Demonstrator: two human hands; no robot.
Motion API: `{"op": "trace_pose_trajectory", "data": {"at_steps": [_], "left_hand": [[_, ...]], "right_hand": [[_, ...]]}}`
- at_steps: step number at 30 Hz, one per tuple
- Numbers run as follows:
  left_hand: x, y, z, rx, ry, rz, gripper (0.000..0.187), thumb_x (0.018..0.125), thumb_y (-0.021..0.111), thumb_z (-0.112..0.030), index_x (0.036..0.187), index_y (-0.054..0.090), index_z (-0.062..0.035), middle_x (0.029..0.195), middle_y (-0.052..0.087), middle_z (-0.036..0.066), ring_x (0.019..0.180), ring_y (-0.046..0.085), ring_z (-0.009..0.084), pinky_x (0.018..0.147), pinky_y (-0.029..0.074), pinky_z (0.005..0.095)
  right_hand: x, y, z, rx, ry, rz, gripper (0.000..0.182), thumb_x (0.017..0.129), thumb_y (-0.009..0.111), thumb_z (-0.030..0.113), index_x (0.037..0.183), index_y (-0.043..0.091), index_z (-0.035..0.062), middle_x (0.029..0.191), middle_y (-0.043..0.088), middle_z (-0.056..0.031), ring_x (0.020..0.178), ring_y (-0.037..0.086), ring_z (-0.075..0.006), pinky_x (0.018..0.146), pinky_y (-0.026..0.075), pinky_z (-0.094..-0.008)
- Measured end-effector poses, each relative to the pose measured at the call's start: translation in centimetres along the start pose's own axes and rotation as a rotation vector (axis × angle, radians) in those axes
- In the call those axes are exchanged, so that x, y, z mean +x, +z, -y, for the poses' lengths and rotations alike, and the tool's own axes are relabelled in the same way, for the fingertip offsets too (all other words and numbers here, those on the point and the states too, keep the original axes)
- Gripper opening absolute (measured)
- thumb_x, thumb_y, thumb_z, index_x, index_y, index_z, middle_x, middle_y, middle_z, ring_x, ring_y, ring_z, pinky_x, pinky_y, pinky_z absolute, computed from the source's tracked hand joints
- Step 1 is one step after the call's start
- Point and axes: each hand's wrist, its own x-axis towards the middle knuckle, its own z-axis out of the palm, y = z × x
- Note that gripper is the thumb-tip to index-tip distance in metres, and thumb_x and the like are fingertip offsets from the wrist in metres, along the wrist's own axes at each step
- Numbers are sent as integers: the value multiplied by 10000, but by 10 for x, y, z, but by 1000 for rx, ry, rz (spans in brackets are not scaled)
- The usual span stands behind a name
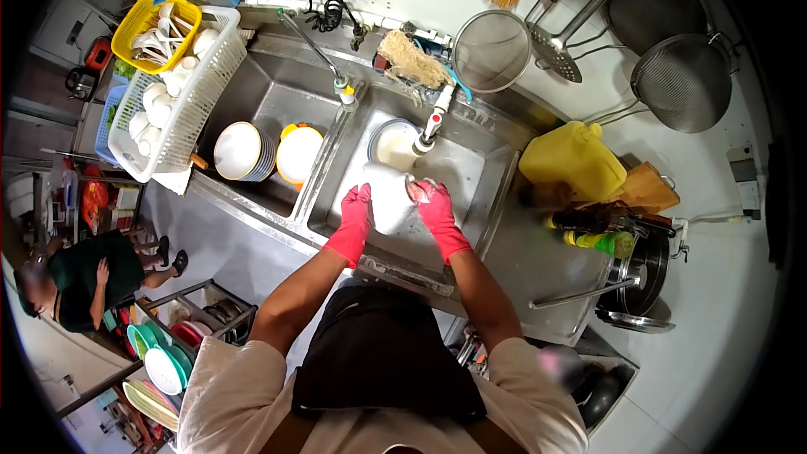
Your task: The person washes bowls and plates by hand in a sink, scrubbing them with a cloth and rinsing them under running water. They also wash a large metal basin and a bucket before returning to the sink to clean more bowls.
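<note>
Both my hands wear red rubber gloves and are over the right sink basin (483,172). My left hand (356,208) grips the left side of a white dish (388,202), fingers closed at its edge. At the dish's right side my right hand (433,204) is closed around a crumpled scrubbing cloth (414,192), pressed close to the rim. Behind the dish, a blue-rimmed bowl (376,145) with cloudy liquid stands under the white tap (431,128). Whitish suds spread over the basin floor.
Stacked bowls (238,151) and yellow-edged dishes (298,154) sit in the left basin. A white basket (181,109) of crockery stands beyond it. To the right are a yellow jug (572,160) and a green-capped bottle (601,241). Another person (80,277) is at far left.
</note>
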Motion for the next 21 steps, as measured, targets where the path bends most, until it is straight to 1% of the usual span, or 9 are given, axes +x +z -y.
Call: {"op": "trace_pose_trajectory", "data": {"at_steps": [3,6,7,10,13,15,17,19,21], "left_hand": [[-4,2,-3,141,-5,-23,130,871,635,-153,892,597,-30,800,614,20,677,527,100,648,457,248],[-3,-3,17,-49,9,-3,135,877,626,-155,897,588,-28,817,612,27,696,534,109,666,459,254],[-6,-4,21,-60,21,18,137,880,621,-158,898,584,-28,821,611,30,701,536,114,673,462,260],[-14,-2,17,-28,48,15,147,881,617,-160,918,580,-23,832,611,36,709,540,122,682,463,268],[-6,8,-1,120,14,-82,182,877,617,-168,953,577,-7,843,614,51,711,547,133,674,464,278],[-1,6,-6,225,-50,-186,209,876,615,-178,971,574,3,847,616,63,711,551,141,662,464,285],[4,11,-6,267,-161,-124,239,879,601,-222,976,575,-5,816,615,70,652,566,166,566,460,308],[5,18,0,321,-191,-105,237,880,590,-200,998,578,6,833,622,85,667,578,179,581,468,311],[7,20,8,448,-250,-75,244,880,569,-154,1042,586,28,869,637,113,697,603,204,611,484,319]], "right_hand": [[-9,3,-10,-102,-61,187,325,795,581,51,1119,591,72,865,635,-86,839,605,-206,752,498,-309],[-14,11,5,741,427,54,356,767,615,55,1122,587,32,954,646,-146,874,620,-224,764,479,-306],[-14,7,18,743,436,50,356,767,615,55,1122,587,32,954,646,-146,874,620,-224,764,479,-306],[1,9,18,-200,51,-202,234,757,594,41,989,600,9,856,644,-114,775,622,-193,690,489,-278],[-5,-12,38,195,388,-149,158,772,562,39,924,589,6,789,638,-98,706,617,-199,617,483,-291],[-18,-5,33,328,320,-170,140,772,548,9,906,587,5,744,634,-78,671,618,-196,570,478,-299],[-30,-4,63,662,333,-37,176,774,524,-17,932,600,1,834,633,-95,804,625,-175,679,487,-264],[-36,-3,99,694,266,-163,186,802,550,47,971,625,29,982,615,-119,948,603,-196,823,473,-282],[-26,12,87,17,-241,-195,165,860,558,159,976,614,55,929,612,-148,894,591,-307,836,453,-401]]}}
